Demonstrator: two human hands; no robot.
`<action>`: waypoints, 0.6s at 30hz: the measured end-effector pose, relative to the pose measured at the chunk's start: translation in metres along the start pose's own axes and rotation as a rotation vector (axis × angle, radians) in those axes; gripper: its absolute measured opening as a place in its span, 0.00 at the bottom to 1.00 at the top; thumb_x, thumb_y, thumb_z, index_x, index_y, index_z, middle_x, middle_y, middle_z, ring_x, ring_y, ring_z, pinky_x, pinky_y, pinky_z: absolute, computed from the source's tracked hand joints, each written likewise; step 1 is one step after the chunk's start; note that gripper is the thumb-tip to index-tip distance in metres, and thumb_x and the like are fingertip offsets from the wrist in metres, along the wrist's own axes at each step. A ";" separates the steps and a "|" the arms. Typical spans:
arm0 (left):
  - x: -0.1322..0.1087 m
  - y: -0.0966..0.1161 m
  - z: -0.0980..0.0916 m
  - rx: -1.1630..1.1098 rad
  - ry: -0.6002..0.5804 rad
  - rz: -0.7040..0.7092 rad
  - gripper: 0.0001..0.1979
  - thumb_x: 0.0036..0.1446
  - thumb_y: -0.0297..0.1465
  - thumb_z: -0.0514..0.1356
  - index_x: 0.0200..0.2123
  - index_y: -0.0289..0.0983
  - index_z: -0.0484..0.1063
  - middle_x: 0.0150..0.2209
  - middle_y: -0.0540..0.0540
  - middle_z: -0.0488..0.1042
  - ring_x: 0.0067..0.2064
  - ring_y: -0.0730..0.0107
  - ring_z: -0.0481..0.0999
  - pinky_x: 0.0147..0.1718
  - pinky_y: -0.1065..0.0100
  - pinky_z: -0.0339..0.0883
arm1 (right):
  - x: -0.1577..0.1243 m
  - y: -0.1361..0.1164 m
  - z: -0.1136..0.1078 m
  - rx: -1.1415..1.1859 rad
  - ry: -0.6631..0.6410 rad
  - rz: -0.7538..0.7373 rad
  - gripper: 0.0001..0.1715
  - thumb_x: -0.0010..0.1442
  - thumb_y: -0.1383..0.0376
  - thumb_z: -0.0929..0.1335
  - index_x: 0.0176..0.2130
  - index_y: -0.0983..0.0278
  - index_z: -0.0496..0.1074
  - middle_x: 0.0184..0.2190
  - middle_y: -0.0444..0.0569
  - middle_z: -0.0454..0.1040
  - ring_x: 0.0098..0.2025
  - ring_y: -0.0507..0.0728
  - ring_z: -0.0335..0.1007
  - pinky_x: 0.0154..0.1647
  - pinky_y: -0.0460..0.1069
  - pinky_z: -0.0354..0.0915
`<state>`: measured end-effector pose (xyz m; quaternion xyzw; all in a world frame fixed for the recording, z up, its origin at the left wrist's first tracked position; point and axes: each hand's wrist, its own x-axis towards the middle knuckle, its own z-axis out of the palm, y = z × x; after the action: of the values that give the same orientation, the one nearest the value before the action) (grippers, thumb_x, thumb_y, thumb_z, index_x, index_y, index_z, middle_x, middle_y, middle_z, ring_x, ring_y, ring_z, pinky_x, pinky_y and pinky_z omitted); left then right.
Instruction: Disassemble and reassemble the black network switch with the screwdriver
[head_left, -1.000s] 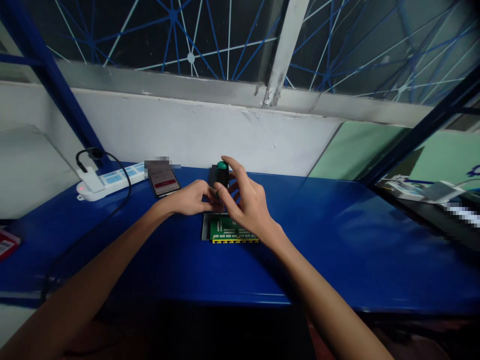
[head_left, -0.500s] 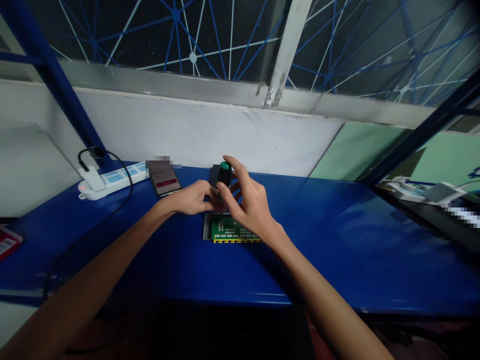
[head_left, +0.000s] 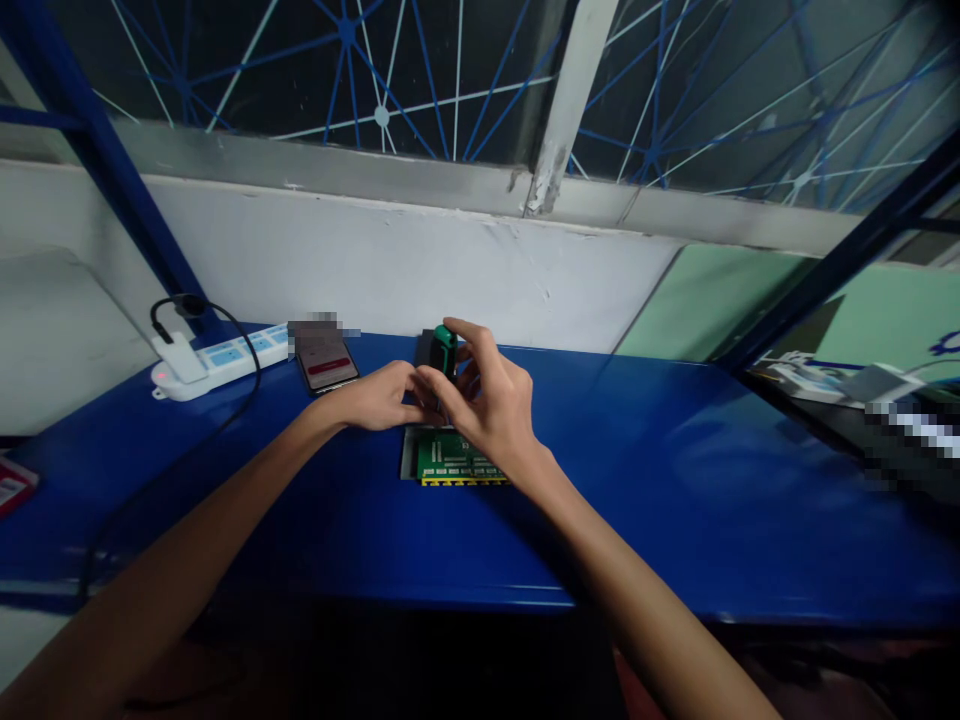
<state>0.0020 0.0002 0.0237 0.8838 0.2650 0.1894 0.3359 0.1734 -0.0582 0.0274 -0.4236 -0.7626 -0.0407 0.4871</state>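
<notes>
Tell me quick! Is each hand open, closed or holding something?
Left hand: curled by the green-and-black screwdriver; can't tell if it's holding anything.
Right hand: holding that screwdriver upright.

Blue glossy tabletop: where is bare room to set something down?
Bare patches: between the right hand and the far-right clutter; between the green circuit board and the near edge. Crowded: around the upright green-black handle beside the left hand; back left, at the white power strip and dark phone.
</notes>
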 end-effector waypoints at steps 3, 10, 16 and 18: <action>0.000 0.000 0.001 0.000 0.007 0.012 0.09 0.54 0.35 0.63 0.31 0.34 0.78 0.30 0.46 0.80 0.32 0.67 0.76 0.31 0.70 0.65 | -0.002 0.001 0.003 -0.021 0.048 0.009 0.23 0.64 0.54 0.65 0.55 0.60 0.63 0.35 0.47 0.76 0.31 0.55 0.73 0.30 0.50 0.66; 0.001 0.000 0.001 0.061 -0.071 0.017 0.12 0.57 0.37 0.63 0.40 0.36 0.80 0.40 0.43 0.81 0.41 0.64 0.78 0.43 0.67 0.67 | 0.002 0.014 0.001 0.060 0.103 0.117 0.26 0.63 0.53 0.66 0.57 0.60 0.63 0.29 0.45 0.75 0.26 0.54 0.71 0.27 0.50 0.65; 0.002 0.004 0.008 0.144 -0.126 -0.056 0.27 0.51 0.47 0.66 0.49 0.37 0.77 0.40 0.43 0.78 0.39 0.65 0.75 0.37 0.69 0.65 | 0.015 0.064 -0.031 0.070 0.327 0.347 0.25 0.63 0.54 0.62 0.56 0.62 0.67 0.27 0.45 0.73 0.24 0.53 0.68 0.27 0.50 0.64; 0.002 0.006 0.011 0.190 -0.153 -0.066 0.32 0.49 0.50 0.66 0.53 0.38 0.74 0.41 0.42 0.76 0.40 0.64 0.74 0.36 0.69 0.64 | 0.013 0.089 -0.040 -0.059 0.254 0.463 0.23 0.63 0.55 0.61 0.50 0.64 0.71 0.27 0.47 0.74 0.25 0.55 0.69 0.29 0.50 0.64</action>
<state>0.0111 -0.0075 0.0204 0.9144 0.2841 0.0842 0.2759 0.2603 -0.0127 0.0277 -0.5922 -0.5766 -0.0031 0.5628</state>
